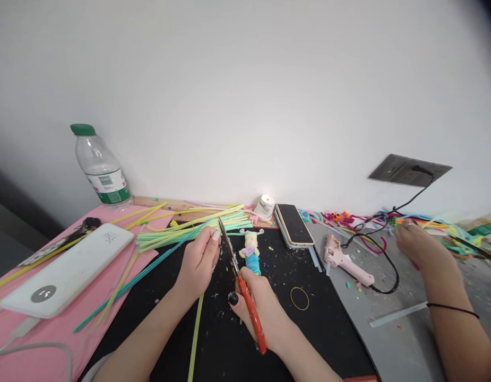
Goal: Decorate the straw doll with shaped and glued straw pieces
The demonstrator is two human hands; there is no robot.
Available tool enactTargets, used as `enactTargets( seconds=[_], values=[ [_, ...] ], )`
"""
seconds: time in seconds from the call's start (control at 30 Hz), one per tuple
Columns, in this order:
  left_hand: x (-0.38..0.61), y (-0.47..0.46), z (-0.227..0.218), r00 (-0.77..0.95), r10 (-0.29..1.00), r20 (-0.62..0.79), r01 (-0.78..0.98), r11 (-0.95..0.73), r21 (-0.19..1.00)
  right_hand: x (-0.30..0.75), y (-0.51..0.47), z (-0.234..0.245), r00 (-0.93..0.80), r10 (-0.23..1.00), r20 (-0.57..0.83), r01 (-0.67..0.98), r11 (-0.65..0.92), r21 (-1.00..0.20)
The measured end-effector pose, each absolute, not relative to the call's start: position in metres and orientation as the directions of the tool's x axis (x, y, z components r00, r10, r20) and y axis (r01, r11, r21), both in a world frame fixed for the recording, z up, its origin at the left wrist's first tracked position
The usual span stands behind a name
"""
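My right hand (258,303) is closed round the orange handles of a pair of scissors (241,286), whose blades point up and away toward the wall. Just left of the blades, my left hand (199,261) pinches a pale green pipe cleaner (195,339) that trails down toward me. A small pipe-cleaner doll (251,250) with a blue body lies on the black mat (293,329) beside the blades.
A bundle of green and yellow pipe cleaners (189,228), a white power bank (66,271), a water bottle (102,171), a phone (295,224), a pink glue gun (346,262) and a rubber band (299,298) lie around. Another person's arm (440,286) reaches in at right.
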State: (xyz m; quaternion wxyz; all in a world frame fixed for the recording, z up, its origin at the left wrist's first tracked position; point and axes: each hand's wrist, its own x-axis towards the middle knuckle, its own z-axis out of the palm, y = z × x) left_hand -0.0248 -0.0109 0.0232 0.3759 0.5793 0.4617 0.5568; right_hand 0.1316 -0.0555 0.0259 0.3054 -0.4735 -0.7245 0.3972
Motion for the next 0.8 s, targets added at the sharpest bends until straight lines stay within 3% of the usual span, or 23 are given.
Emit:
enactTargets(
  seconds=[0.23,0.8],
  values=[
    [-0.0264,-0.0116,0.0246,-0.025,0.959,0.283,0.122,-0.278,0.953,0.1309,-0.0562,0.0265,-0.416,0.909,0.000,0.456,0.208,-0.865],
    [-0.0276,-0.0089,0.0269,0.083,0.978,0.194,-0.008,-0.194,0.981,0.1289,-0.0504,0.0185,-0.363,0.926,0.102,0.402,0.254,-0.880]
  ],
)
